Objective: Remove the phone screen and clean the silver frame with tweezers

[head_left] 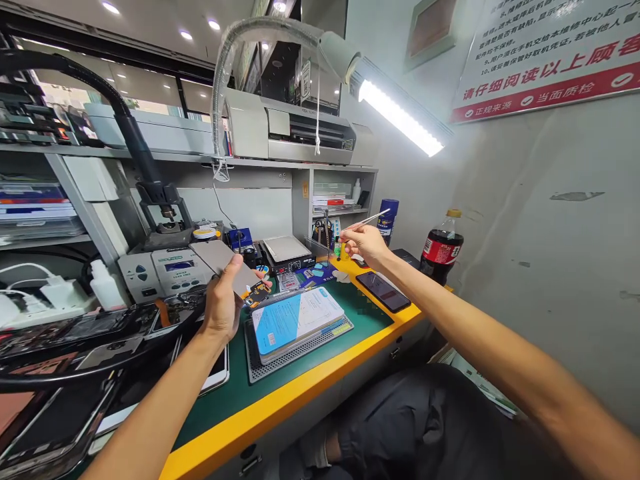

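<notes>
My left hand [223, 303] is closed around a thin grey phone part [210, 257], raised above the desk's left side. A dark circuit piece with orange flex [257, 293] shows at its lower right end. Out to the right, my right hand [371, 247] pinches slim metal tweezers [376, 217], their tips pointing up and right, apart from the phone part. Below and between the hands, a blue and white book [300, 319] lies on a grey perforated tray [253, 363]. A dark smartphone [384, 292] rests below my right forearm.
A grey soldering station [173, 272] stands behind my left hand, and opened phones [65, 407] crowd the left side with a black hose over them. A cola bottle [443, 247] and blue can [387, 220] stand at right. A lit lamp [400, 117] hangs overhead.
</notes>
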Available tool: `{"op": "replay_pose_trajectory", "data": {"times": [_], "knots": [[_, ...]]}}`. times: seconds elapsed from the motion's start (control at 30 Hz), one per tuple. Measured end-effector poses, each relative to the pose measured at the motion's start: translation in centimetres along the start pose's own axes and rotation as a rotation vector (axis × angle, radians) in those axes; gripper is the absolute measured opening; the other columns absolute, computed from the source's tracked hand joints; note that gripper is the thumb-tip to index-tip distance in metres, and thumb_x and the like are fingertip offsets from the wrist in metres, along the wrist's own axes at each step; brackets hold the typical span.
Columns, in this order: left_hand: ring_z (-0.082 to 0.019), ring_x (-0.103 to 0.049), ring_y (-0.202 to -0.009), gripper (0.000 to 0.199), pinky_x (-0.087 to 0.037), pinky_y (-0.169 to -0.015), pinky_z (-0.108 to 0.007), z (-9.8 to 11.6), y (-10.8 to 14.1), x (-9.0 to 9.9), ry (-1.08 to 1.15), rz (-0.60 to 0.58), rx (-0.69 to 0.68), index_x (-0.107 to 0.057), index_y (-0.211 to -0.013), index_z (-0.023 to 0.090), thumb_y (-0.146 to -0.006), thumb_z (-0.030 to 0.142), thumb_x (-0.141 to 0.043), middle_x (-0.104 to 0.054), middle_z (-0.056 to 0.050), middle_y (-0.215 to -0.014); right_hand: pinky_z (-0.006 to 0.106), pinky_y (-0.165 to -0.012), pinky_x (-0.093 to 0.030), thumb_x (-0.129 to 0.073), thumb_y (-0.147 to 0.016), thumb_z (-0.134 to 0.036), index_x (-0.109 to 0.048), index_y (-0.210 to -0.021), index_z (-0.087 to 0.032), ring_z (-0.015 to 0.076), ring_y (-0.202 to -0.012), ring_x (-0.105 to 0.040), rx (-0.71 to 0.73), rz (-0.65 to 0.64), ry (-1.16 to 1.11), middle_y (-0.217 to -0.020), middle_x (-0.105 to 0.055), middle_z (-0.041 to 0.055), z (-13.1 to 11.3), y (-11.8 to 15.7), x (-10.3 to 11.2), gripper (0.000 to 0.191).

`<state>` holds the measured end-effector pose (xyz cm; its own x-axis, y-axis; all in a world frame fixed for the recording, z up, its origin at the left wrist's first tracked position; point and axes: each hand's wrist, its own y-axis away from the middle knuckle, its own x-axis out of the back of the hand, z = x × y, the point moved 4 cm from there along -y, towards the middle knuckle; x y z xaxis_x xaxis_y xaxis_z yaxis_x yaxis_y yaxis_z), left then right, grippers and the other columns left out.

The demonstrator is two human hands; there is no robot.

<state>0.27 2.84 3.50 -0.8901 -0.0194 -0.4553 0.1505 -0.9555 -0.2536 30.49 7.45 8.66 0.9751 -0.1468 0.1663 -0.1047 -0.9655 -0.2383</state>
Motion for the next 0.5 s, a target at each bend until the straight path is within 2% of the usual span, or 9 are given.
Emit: {"op": "replay_pose_trajectory", "data": {"times": [0.17, 0.3, 0.4, 0.5], "knots": [[-0.024, -0.073, -0.067, 0.046, -0.061, -0.063, -0.034, -0.3, 0.1, -0.2, -0.042, -0.009, 0.026, -0.065, -0.092, 0.019, -0.072, 0.057, -0.08, -0.075, -0.005, -0.076, 0.027, -0.062, -0.057, -0.065, -0.098, -0.03, -0.065, -0.109, -0.014, 0.0123, -0.072, -0.065, 0.004, -0.098, -0.084, -0.096, -0.068, 0.0023, 0.0, -1.0, -2.8, 0.019], [-0.02, -0.071, -0.068, 0.053, -0.059, -0.055, -0.027, -0.8, 0.1, -0.1, -0.106, 0.043, 0.086, -0.073, -0.1, 0.02, -0.063, 0.055, -0.088, -0.075, -0.002, -0.08, 0.02, -0.052, -0.05, -0.067, -0.097, -0.026, -0.064, -0.097, -0.014, 0.0078, -0.058, -0.058, -0.026, -0.18, -0.182, -0.08, -0.064, -0.0027, 0.1, -0.1, -6.6, 0.012], [-0.021, -0.072, -0.08, 0.053, -0.063, -0.066, -0.027, -0.8, -0.1, 0.3, -0.136, 0.085, 0.125, -0.076, -0.101, 0.022, -0.059, 0.051, -0.09, -0.077, -0.002, -0.089, 0.019, -0.047, -0.046, -0.07, -0.093, -0.02, -0.062, -0.087, -0.014, 0.0071, -0.052, -0.056, -0.074, -0.284, -0.284, -0.07, -0.062, -0.0057, 0.2, 1.0, -9.8, 0.011], [-0.024, -0.073, -0.087, 0.042, -0.065, -0.069, -0.03, 0.0, -0.3, 0.2, -0.177, 0.116, 0.135, -0.078, -0.094, 0.022, -0.062, 0.048, -0.088, -0.079, -0.004, -0.095, 0.02, -0.047, -0.045, -0.072, -0.086, -0.013, -0.061, -0.078, -0.016, 0.0085, -0.051, -0.059, -0.154, -0.38, -0.375, -0.067, -0.065, -0.0053, 0.7, 1.3, -12.6, 0.013]]}}
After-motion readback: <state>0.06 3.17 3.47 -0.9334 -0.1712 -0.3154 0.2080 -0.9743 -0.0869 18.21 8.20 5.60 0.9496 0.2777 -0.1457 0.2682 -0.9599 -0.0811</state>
